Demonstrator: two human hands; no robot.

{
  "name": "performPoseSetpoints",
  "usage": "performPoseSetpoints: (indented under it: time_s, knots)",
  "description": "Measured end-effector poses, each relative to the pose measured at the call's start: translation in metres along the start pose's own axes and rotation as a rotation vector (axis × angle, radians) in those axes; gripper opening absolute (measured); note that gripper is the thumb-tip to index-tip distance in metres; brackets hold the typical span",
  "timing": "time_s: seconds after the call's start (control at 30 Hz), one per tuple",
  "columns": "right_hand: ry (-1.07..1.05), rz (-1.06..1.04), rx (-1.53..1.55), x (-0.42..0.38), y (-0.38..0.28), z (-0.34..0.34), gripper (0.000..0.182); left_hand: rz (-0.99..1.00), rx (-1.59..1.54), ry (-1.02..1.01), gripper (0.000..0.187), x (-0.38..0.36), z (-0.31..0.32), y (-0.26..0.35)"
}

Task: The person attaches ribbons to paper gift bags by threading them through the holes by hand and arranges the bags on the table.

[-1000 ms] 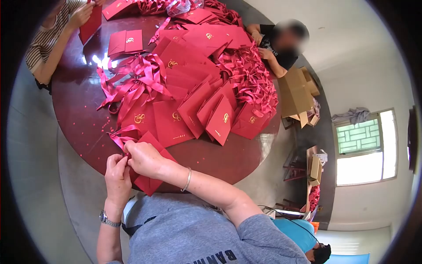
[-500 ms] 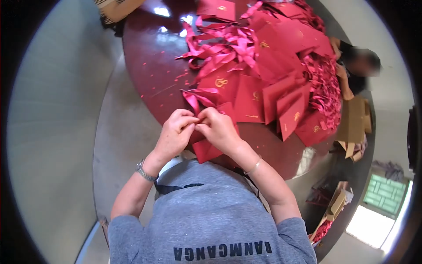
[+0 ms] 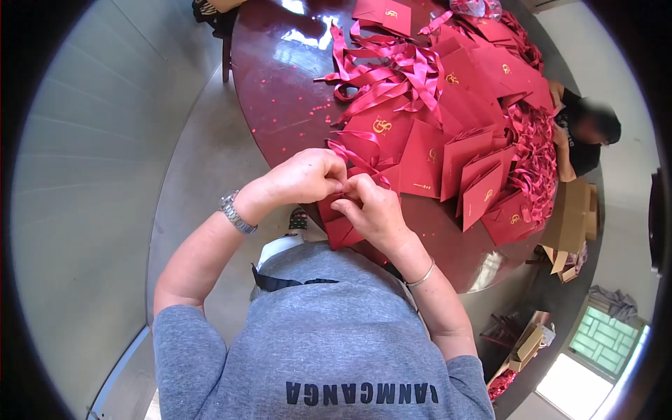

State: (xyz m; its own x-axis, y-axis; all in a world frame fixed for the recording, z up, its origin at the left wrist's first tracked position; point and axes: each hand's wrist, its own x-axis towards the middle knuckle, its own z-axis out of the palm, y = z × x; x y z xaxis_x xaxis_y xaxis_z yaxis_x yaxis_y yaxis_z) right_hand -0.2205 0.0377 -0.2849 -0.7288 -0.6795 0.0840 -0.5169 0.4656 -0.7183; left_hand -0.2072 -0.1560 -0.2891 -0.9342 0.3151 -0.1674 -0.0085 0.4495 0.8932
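My left hand (image 3: 308, 175), a metal watch at its wrist, is closed in a pinch at the top edge of a red paper gift bag (image 3: 343, 232). Close beside it, my right hand (image 3: 374, 213), with a bangle on the wrist, has its thumb and fingers bent together at the same edge. A pink-red satin ribbon (image 3: 364, 136) loops up from between the fingers and lies over the bags behind. Both hands seem to pinch the ribbon, though the fingers hide its end. The bag rests near the table's edge, partly under my right hand.
More red bags (image 3: 423, 157) overlap across the dark round table (image 3: 269, 91). Loose ribbons (image 3: 392, 77) lie heaped behind, and another ribbon pile (image 3: 528, 161) is at the right. Small red scraps dot the tabletop. Another person (image 3: 588, 133) sits across at the right, near cardboard boxes (image 3: 567, 210).
My left hand has lifted and turned, its wrist now higher and bent over the bag. My right hand has shifted slightly right and down. The camera view has moved a little.
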Motion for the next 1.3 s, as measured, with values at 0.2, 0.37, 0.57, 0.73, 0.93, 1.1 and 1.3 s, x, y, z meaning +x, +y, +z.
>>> performPoseSetpoints:
  time_s: [0.2,0.37,0.57,0.73,0.93,1.1,1.3]
  knots:
    - [-0.217,0.214,-0.316,0.008,-0.027,-0.022,0.036,0.072,0.159,0.372,0.004,-0.002,0.008,-0.014]
    - [-0.311,0.247,-0.387,0.012,-0.028,-0.039,0.039,-0.154,-0.066,0.667,0.010,0.008,-0.022,-0.037]
    - [-0.236,0.136,-0.338,0.005,-0.029,-0.046,0.040,-0.024,0.305,0.854,0.038,0.007,0.013,-0.010]
    - [0.122,-0.072,-0.281,0.001,-0.001,-0.062,0.031,0.277,0.355,0.681,0.023,0.007,0.044,0.004]
    - [0.190,0.037,-0.243,0.029,0.040,-0.068,0.015,0.307,0.492,0.551,0.020,0.016,0.057,0.021]
    - [-0.301,0.307,-0.527,0.060,0.042,-0.061,0.024,0.194,0.615,0.407,0.011,0.026,0.071,0.029]
    - [-0.061,0.148,-0.324,0.056,0.070,-0.050,0.017,0.145,0.460,0.515,0.007,0.033,0.071,0.027]
